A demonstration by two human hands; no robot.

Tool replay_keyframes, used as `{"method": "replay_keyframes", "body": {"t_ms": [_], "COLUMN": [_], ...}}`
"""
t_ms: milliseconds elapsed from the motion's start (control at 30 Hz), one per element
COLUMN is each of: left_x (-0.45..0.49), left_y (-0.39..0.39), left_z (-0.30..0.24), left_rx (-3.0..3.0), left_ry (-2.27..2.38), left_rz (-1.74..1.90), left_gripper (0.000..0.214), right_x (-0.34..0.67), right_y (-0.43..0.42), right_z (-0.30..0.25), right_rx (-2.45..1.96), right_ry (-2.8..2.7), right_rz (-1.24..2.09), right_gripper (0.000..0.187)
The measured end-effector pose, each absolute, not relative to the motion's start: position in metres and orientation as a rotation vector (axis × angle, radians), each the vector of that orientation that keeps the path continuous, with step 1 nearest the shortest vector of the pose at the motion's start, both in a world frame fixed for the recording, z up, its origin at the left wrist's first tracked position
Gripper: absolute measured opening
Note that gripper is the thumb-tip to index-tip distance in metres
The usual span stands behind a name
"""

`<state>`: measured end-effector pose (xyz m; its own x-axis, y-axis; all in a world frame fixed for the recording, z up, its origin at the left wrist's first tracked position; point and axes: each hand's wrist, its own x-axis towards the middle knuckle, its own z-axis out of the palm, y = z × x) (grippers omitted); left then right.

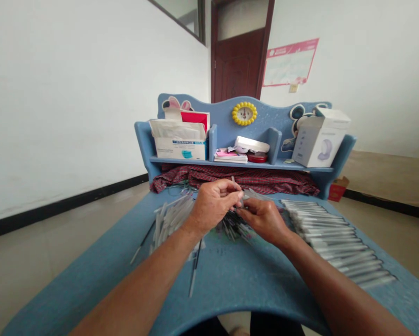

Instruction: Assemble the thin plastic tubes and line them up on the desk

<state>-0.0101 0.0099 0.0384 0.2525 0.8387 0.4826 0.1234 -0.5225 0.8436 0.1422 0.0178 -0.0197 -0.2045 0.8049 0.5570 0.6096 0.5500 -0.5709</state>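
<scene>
Over the middle of the desk, my left hand (218,198) has its fingers closed on a slim translucent pen barrel (233,178), whose tip sticks up past the fingers. My right hand (263,217) pinches at the lower end of the same piece, close against the left fingertips; the fingers hide most of it. Under the hands lies a heap of thin dark pen parts (234,226), blurred. Beside my left wrist is a pile of whitish translucent tubes (172,217). To the right, several pens (338,242) with pale barrels and dark ends lie in a long row.
Two loose dark-and-clear sticks lie near my left forearm, one by the tubes (142,242) and one nearer me (195,270). A checkered cloth (209,177) is bunched below the blue shelf (181,163), which bears a mask box (179,148) and a white box (317,140).
</scene>
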Motion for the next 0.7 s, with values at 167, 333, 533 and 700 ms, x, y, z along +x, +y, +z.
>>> {"method": "replay_keyframes", "body": {"t_ms": [167, 333, 533, 700], "left_x": [-0.009, -0.010, -0.008, -0.002], "left_y": [0.013, 0.018, 0.033, 0.029], "left_z": [0.035, 0.030, 0.002, -0.011], "left_rx": [1.806, 1.869, 2.390, 2.730], "left_ry": [0.878, 0.943, 1.236, 1.580], "left_rz": [1.321, 1.245, 0.852, 0.430], "left_gripper": [0.017, 0.015, 0.016, 0.020], "right_x": [0.143, 0.147, 0.157, 0.161], "right_y": [0.018, 0.024, 0.032, 0.035], "right_z": [-0.018, -0.020, -0.020, -0.020], "right_rx": [-1.108, -1.089, -1.197, -1.236], "right_ry": [-1.917, -1.856, -1.824, -1.820], "right_rz": [0.385, 0.398, 0.383, 0.351], "right_gripper": [0.024, 0.027, 0.027, 0.025]}}
